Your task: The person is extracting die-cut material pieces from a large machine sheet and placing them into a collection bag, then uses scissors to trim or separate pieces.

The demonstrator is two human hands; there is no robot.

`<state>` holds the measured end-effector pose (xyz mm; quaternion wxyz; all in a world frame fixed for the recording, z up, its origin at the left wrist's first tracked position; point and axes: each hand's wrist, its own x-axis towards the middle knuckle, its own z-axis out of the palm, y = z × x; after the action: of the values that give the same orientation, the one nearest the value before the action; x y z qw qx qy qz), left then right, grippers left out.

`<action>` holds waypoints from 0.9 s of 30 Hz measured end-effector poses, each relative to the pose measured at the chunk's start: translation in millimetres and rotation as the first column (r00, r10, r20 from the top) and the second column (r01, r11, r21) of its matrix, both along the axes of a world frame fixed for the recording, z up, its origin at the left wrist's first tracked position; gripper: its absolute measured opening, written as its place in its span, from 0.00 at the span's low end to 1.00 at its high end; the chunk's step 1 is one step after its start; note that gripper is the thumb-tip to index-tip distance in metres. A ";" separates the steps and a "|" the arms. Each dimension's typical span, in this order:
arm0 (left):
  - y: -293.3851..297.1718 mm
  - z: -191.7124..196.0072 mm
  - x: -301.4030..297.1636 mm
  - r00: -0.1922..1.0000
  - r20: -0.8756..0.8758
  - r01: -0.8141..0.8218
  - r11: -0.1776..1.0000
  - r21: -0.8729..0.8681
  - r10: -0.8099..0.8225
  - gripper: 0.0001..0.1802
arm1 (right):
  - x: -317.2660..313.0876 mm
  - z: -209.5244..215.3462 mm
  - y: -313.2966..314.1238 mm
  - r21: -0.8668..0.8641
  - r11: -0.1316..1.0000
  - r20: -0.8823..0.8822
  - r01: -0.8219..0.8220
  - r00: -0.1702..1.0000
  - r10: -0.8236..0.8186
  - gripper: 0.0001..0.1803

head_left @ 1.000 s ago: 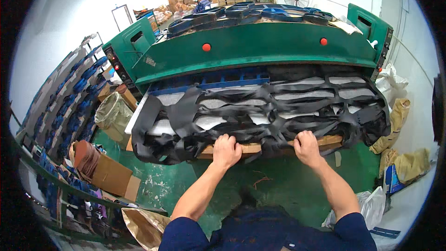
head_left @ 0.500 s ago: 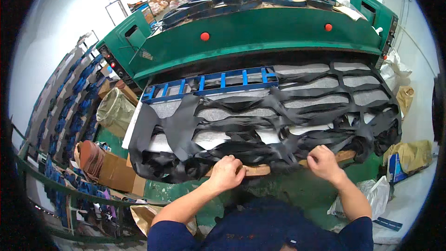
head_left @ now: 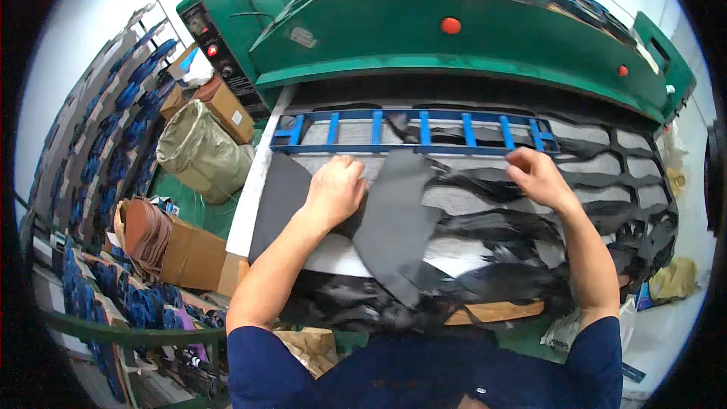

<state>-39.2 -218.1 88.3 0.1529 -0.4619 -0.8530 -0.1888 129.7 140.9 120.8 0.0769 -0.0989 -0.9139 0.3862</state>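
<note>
A black sheet of material with long cut-out holes (head_left: 485, 250) lies over a grey cutting board (head_left: 333, 254) in front of a green press machine (head_left: 454, 38). My left hand (head_left: 333, 191) presses down on a dark grey flap of the sheet (head_left: 394, 220). My right hand (head_left: 534, 176) pinches a black strip of the sheet just below a blue ladder-shaped cutting die (head_left: 413, 130). Both forearms reach in from the lower edge.
A tied green sack (head_left: 198, 153) and cardboard boxes (head_left: 227, 110) stand left of the machine. Racks of blue dies (head_left: 113, 129) line the far left. A brown box holding brown pieces (head_left: 163, 246) sits at lower left. Bags lie on the right floor (head_left: 670, 280).
My view has moved closer to the machine. Both hands left the sheet's near edge and reached forward onto the sheet near the blue die; part of the black sheet is folded back.
</note>
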 end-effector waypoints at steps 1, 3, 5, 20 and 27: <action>-11.5 -6.0 -20.2 0.998 -0.055 -0.002 1.000 0.025 0.003 0.14 | -26.1 -7.4 -8.2 0.060 0.998 -0.016 0.026 1.000 -0.025 0.16; -32.7 -19.1 -57.9 0.994 -0.104 -0.025 0.998 0.060 0.031 0.13 | -66.1 -21.0 -25.3 0.130 0.991 -0.028 0.031 0.999 -0.027 0.17; -44.9 -32.3 -90.4 0.976 -0.136 -0.182 0.979 -0.091 0.169 0.11 | -100.1 -34.2 -37.0 0.357 0.924 -0.007 0.135 0.990 -0.142 0.18; -34.4 -70.7 -127.9 0.977 -0.057 -0.185 0.950 0.252 0.206 0.04 | -158.6 -74.5 -4.3 0.192 0.932 0.277 0.307 0.894 -0.352 0.25; -31.0 -67.9 -125.8 0.948 -0.149 -0.213 0.908 0.362 0.282 0.02 | -158.8 -84.9 18.5 0.129 0.971 0.095 0.200 0.973 -0.213 0.18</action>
<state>-165.0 -249.1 20.4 0.3372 -0.3324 -0.8397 -0.2658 -29.1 159.4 35.8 0.0728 -0.2094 -0.9228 0.3152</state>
